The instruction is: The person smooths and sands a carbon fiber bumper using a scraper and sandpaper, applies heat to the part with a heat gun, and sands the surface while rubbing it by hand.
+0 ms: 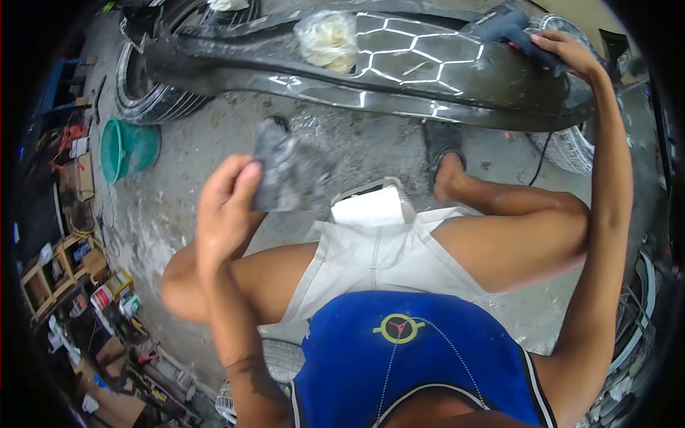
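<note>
Here we are on a grey concrete floor (pixel 193 164), twelve at the top of the view, and the left hand (pixel 225 203) is up at nine o'clock, thumb and fingers pinching a dark grey sheet (pixel 273 167) by its near edge! The sheet hangs just right of the fingers, a bit blurred, clear of the panel. Over to the right hand (pixel 564 48), way out at two o'clock on a stretched arm: its fingers curl over the handle of a dark power tool (pixel 497 27), grasping it, and that tool sits at the right-hand end of a long glossy car panel (pixel 499 82). What a sweep that panel makes, from ten o'clock across to two, bright honeycomb reflections (pixel 417 53) shining along it! Up at twelve, a crumpled plastic bag (pixel 327 39) with something pale inside lies on the panel. One tyre (pixel 168 103) shows beneath the left end at ten, another tyre (pixel 569 151) below the right end between two and three, with a black cord (pixel 544 158) dangling just beside it. Dead centre, between the knees, sits a tub (pixel 409 203) with a white block (pixel 367 208) at its top, and a green bucket (pixel 132 150) stands between nine and ten.
</note>
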`<state>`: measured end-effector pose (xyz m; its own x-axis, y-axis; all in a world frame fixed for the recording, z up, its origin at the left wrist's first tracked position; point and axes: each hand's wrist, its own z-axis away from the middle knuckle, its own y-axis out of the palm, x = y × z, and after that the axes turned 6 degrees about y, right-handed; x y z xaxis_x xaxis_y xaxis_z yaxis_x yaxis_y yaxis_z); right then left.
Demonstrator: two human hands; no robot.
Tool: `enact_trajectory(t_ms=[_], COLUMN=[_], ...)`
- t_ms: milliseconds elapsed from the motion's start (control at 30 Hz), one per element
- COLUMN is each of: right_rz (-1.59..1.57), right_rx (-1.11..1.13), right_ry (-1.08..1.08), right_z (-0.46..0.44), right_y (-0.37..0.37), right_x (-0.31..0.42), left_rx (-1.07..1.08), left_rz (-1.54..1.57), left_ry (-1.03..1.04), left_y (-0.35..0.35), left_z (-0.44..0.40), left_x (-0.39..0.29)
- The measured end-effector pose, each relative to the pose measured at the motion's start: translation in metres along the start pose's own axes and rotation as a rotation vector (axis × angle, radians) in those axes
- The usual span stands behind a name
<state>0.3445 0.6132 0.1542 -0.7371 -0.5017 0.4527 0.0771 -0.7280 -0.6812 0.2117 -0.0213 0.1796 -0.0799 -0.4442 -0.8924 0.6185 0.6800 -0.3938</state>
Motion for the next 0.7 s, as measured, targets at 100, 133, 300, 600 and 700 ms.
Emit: enact_trajectory(t_ms=[100, 133, 300, 600, 700], right_rz=[0.456, 0.452, -0.138, -1.037, -1.016], right_rx=[-0.388, -0.384, -0.026, -0.042, -0.137], right_ry=[-0.134, -0.138, -0.427, -0.236, -0.215], right_z=[-0.012, -0.008, 0.138, 0.133, 0.109], right_y=[-0.001, 0.008, 0.137, 0.28, 0.287], right_x=[-0.012, -0.004, 0.148, 0.164, 0.163], left_rx=[0.036, 0.072, 0.01, -0.052, -0.077], left_rz=[0.517, 0.569, 0.747, 0.698, 0.626], left_ry=[-0.163, -0.163, 0.0, 0.024, -0.077], left_y=[0.041, 0.053, 0.128, 0.163, 0.157], left_z=[-0.012, -0.016, -0.034, -0.082, -0.095], left_x=[0.031, 0.034, 0.023, 0.019, 0.036])
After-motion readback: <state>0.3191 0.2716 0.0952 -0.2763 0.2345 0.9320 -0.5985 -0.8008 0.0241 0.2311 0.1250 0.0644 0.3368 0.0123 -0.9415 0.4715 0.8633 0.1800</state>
